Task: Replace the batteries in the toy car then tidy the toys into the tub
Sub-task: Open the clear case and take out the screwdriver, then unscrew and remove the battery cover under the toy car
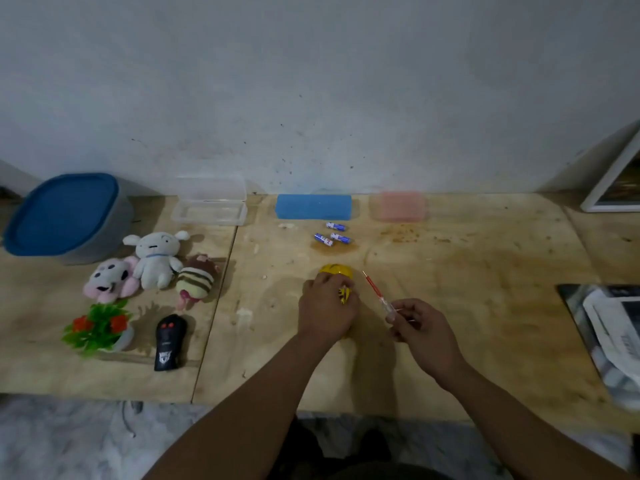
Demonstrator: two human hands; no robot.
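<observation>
Pinning the yellow toy car (336,271) to the wooden surface (467,265), the left hand (325,308) lies over most of its body with fingers curled around it, likely to keep it from rolling while it is worked on. Only the car's rounded far end and a sliver between the fingers show, so whether the battery cover is open cannot be told.

Just right of that hand, the right hand (420,329) pinches the clear handle of a small screwdriver (379,294) between thumb and fingertips. Its red shaft angles away toward the car, tip near but apart from it, suggesting the cover screw is the step in hand.

Beyond the left hand, three blue and white batteries (331,234) lie close together within easy reach. Farther beyond stand a blue sponge block (313,206), a pink box (397,206) to its right, and an open clear case (209,207) to its left.

Well to the left of the left hand wait the things to tidy: a white plush (154,258), a pink plush (109,278), a striped plush (195,280), a small plastic plant (98,327) and a black remote control (169,342). Beyond them sits the grey tub (117,230), its blue lid (60,213) still on, so tidying has not begun.
</observation>
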